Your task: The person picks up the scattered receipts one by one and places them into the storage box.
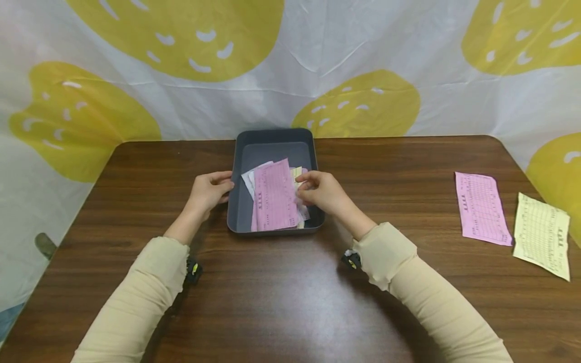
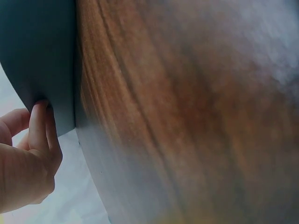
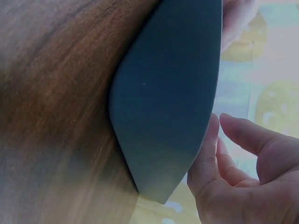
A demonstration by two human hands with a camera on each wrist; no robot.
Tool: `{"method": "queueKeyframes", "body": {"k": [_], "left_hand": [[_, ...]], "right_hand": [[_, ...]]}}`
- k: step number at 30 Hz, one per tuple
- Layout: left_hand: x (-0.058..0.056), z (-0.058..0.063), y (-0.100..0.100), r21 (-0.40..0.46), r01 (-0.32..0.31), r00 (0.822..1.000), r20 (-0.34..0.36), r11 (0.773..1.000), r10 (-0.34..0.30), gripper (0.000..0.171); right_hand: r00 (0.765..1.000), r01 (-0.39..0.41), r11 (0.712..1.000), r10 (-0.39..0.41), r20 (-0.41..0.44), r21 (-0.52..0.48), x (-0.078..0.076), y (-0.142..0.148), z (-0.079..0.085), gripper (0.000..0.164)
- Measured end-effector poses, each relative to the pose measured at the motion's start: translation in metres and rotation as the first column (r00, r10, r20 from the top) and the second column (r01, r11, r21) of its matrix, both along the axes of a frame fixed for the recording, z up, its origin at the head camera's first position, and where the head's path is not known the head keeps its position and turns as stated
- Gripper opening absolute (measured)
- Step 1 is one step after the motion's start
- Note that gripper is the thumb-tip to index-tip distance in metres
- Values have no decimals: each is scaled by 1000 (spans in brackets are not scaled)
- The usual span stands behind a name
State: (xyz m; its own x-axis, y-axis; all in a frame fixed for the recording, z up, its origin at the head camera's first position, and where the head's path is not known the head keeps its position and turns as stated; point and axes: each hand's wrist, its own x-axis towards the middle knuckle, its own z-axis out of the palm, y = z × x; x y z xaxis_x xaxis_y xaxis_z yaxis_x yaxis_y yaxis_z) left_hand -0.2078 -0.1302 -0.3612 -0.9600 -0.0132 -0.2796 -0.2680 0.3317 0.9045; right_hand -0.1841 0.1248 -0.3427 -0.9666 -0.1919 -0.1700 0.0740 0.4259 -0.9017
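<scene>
A dark grey rectangular tray [image 1: 277, 149] stands on the table with a loose pile of printed paper slips in it. Topmost is a pink slip [image 1: 274, 196]; white [image 1: 248, 179] and yellow [image 1: 297, 174] slips show from under it. My left hand [image 1: 210, 190] holds the tray's left side, its fingertips against the outer wall in the left wrist view. Over the right rim reaches my right hand [image 1: 324, 191], beside the slips. In the right wrist view its thumb and index fingertip are close together, with no paper visible between them; the tray wall hides part of the fingers.
Off to the right on the brown wooden table [image 1: 281, 297] lie another pink slip [image 1: 483, 209] and a yellow slip [image 1: 542, 236], their edges nearly meeting. A white curtain [image 1: 254, 111] with yellow shapes hangs behind the table, close to the tray's far end.
</scene>
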Motion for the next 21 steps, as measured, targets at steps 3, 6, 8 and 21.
{"method": "queueKeyframes", "body": {"k": [3, 6, 8, 21], "left_hand": [[-1, -1, 0, -5, 1, 1000, 1, 1000, -1, 42], [-1, -1, -1, -14, 3, 1000, 5, 1000, -3, 43], [0, 0, -1, -21, 4, 1000, 7, 1000, -4, 43], [0, 0, 0, 1, 0, 1000, 7, 1000, 0, 43]], "right_hand": [[1000, 7, 1000, -7, 3, 4, 1, 1, 3, 34], [1000, 15, 1000, -15, -2, -14, 1, 4, 5, 35], [1000, 21, 999, -21, -11, -32, 1, 7, 6, 36], [996, 87, 992, -87, 2, -88, -2, 56, 23, 37]]}}
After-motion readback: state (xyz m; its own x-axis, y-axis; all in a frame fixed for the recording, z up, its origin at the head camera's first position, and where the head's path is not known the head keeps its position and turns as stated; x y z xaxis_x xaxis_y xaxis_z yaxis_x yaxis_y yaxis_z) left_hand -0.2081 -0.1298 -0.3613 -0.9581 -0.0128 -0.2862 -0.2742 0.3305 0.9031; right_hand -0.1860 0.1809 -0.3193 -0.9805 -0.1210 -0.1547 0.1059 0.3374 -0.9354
